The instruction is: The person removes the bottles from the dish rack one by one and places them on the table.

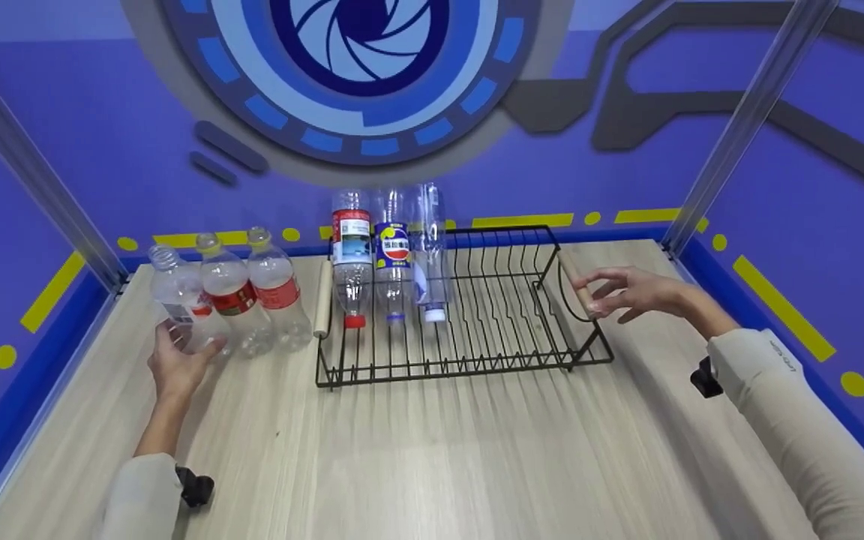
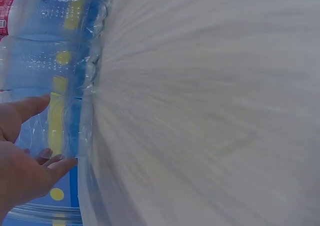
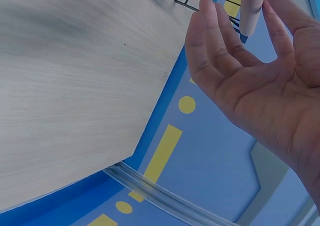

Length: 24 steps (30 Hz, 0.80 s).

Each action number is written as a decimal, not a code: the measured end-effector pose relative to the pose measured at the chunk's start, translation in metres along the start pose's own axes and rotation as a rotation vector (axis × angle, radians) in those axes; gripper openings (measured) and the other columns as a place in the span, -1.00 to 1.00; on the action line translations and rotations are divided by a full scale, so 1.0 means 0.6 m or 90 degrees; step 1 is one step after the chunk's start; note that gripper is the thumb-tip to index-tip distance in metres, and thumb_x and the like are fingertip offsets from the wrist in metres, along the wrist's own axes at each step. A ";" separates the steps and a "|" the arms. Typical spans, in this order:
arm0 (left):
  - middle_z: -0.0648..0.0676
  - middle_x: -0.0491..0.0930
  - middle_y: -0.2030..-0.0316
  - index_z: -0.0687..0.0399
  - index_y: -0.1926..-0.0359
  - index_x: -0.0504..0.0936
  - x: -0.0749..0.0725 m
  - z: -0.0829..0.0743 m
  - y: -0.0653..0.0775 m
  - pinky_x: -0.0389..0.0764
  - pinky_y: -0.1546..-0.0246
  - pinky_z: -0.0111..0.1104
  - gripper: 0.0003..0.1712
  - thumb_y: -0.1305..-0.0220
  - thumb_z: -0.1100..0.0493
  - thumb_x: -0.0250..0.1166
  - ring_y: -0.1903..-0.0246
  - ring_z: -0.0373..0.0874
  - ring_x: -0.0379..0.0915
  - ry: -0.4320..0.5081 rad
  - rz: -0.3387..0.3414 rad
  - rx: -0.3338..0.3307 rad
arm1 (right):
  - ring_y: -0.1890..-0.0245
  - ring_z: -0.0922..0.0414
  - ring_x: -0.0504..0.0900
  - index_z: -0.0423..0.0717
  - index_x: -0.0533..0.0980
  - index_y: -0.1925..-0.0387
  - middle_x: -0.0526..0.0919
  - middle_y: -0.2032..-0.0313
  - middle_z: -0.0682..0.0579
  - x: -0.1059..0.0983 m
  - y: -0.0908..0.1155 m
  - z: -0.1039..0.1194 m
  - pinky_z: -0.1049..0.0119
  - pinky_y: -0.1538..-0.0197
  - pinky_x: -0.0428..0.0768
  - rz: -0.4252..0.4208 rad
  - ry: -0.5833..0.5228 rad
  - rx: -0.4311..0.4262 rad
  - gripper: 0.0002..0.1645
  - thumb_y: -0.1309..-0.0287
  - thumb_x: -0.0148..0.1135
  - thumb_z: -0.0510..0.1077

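Left hand on a bottle, right hand at the rack's handle

With the black wire rack (image 1: 469, 373) as the clock's centre, the left hand (image 1: 178, 369) is near 9 o'clock, thumb and fingers wrapped around the lower part of the outermost bottle (image 1: 184, 296). Close beside it, also toward 9 o'clock, stand the middle bottle (image 1: 241, 319) and the inner bottle (image 1: 280, 300), both red-labelled, on the wooden tabletop (image 1: 432, 465). Next comes the rack's left handle (image 1: 323, 300). Inside the rack, from 10 to 11 o'clock, sit the red-capped bottle (image 1: 353, 274), blue-capped bottle (image 1: 394, 262) and white-capped bottle (image 1: 432, 262), caps toward 6 o'clock. At 3 o'clock, the right hand (image 1: 631, 292) pinches the right handle (image 1: 573, 279) between thumb and fingertip, its other fingers loosely bent.
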State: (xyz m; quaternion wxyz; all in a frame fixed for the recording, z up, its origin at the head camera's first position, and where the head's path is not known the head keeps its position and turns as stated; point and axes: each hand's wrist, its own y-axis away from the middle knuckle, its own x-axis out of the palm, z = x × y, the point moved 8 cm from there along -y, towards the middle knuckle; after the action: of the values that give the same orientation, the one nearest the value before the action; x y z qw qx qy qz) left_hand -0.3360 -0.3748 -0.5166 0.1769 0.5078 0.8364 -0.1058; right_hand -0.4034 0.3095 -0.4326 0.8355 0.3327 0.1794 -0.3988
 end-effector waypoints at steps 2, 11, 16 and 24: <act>0.30 0.11 -0.57 0.13 -0.58 -0.02 0.002 0.001 0.000 0.24 -0.49 0.03 -0.02 -0.32 0.23 0.37 -0.55 0.22 0.09 0.002 0.003 0.002 | -0.22 -0.16 0.62 0.01 0.25 -0.51 0.38 -0.39 -0.39 0.001 0.001 0.002 -0.26 -0.24 0.54 0.000 0.000 -0.004 -0.24 -0.39 0.28 0.03; 0.37 0.14 -0.53 0.20 -0.55 -0.01 0.005 -0.005 0.000 0.24 -0.49 0.07 -0.03 -0.30 0.29 0.38 -0.53 0.28 0.11 0.005 0.001 0.037 | -0.23 -0.14 0.61 0.03 0.24 -0.52 0.42 -0.36 -0.36 0.001 0.003 0.000 -0.22 -0.24 0.56 -0.003 -0.002 0.002 -0.22 -0.39 0.28 0.03; 0.37 0.15 -0.53 0.21 -0.55 -0.01 0.011 -0.008 0.003 0.24 -0.48 0.10 -0.04 -0.30 0.30 0.37 -0.52 0.28 0.11 0.003 0.004 0.045 | -0.22 -0.11 0.62 0.04 0.25 -0.52 0.45 -0.34 -0.35 0.002 0.004 -0.001 -0.20 -0.23 0.57 -0.005 -0.001 0.003 -0.23 -0.39 0.28 0.04; 0.38 0.19 -0.49 0.23 -0.54 -0.01 0.016 -0.012 0.009 0.25 -0.47 0.10 -0.03 -0.29 0.27 0.40 -0.50 0.29 0.14 -0.010 0.003 0.050 | -0.23 -0.14 0.62 0.00 0.22 -0.53 0.47 -0.33 -0.37 0.004 0.004 -0.001 -0.23 -0.25 0.55 -0.006 -0.005 0.007 -0.21 -0.39 0.28 0.04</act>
State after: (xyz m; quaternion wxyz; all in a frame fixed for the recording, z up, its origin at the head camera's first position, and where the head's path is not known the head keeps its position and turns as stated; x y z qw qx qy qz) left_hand -0.3365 -0.3616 -0.5139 0.1636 0.5157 0.8290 -0.1418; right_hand -0.4001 0.3099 -0.4332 0.8325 0.3346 0.1753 -0.4053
